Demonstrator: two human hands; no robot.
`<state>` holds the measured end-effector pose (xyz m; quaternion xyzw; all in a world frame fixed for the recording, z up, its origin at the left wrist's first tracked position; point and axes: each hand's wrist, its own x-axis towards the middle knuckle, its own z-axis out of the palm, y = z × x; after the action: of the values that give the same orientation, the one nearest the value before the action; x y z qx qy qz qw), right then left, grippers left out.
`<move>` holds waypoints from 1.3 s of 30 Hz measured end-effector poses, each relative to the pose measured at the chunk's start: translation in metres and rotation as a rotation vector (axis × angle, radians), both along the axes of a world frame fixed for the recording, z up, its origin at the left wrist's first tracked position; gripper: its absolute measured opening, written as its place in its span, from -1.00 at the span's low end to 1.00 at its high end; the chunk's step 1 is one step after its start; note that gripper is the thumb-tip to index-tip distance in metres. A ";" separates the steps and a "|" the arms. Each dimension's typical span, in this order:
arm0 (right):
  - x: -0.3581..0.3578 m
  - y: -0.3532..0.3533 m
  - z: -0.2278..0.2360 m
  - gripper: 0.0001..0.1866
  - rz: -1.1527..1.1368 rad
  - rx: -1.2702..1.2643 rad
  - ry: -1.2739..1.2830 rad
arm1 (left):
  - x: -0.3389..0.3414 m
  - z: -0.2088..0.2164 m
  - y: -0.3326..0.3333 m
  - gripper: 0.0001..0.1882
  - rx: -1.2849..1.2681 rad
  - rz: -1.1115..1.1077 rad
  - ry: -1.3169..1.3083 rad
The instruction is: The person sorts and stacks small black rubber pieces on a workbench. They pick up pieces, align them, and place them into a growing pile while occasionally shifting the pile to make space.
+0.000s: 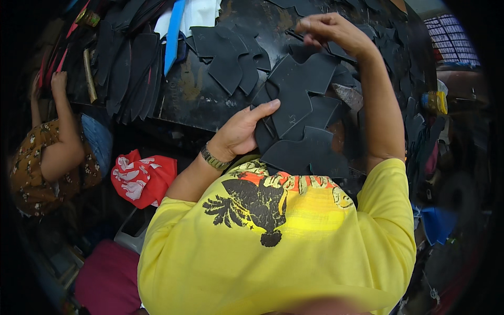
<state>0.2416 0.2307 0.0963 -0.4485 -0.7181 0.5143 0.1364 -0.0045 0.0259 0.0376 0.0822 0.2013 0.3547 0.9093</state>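
Note:
My left hand grips the edge of a flat black cut piece, thumb on top and fingers underneath. That piece has curved edges and a small pale mark, and its material looks like leather or thin sheet. Over the far part of the work table my right hand is raised with its fingers curled. A thin dark shape shows by those fingertips, and whether they hold it is unclear. More black cut pieces lie under and in front of the held one, close to my chest.
Overlapping black pieces lie at the table's middle, beside a blue strip and white sheet. Long dark pieces hang over its left edge. Another person's arm is at far left. A red cloth lies below.

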 end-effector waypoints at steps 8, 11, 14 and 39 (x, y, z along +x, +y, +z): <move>0.004 -0.037 0.043 -0.62 0.259 -0.042 0.166 | 0.003 0.000 0.001 -0.48 0.018 -0.011 -0.019; 0.019 -0.039 0.054 -0.61 0.171 -0.251 0.190 | 0.001 -0.004 0.000 -0.54 -0.004 -0.012 -0.169; 0.027 -0.024 0.058 -0.71 0.131 -0.027 0.584 | 0.002 -0.007 -0.003 -0.52 0.001 0.059 -0.217; -0.065 0.014 -0.053 -0.63 -0.266 0.954 -0.171 | -0.001 0.004 -0.002 -0.72 0.010 0.018 -0.020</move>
<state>0.1764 0.2452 0.0435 -0.4645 -0.8185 0.0684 0.3310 -0.0058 0.0243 0.0420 0.0815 0.1912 0.3647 0.9076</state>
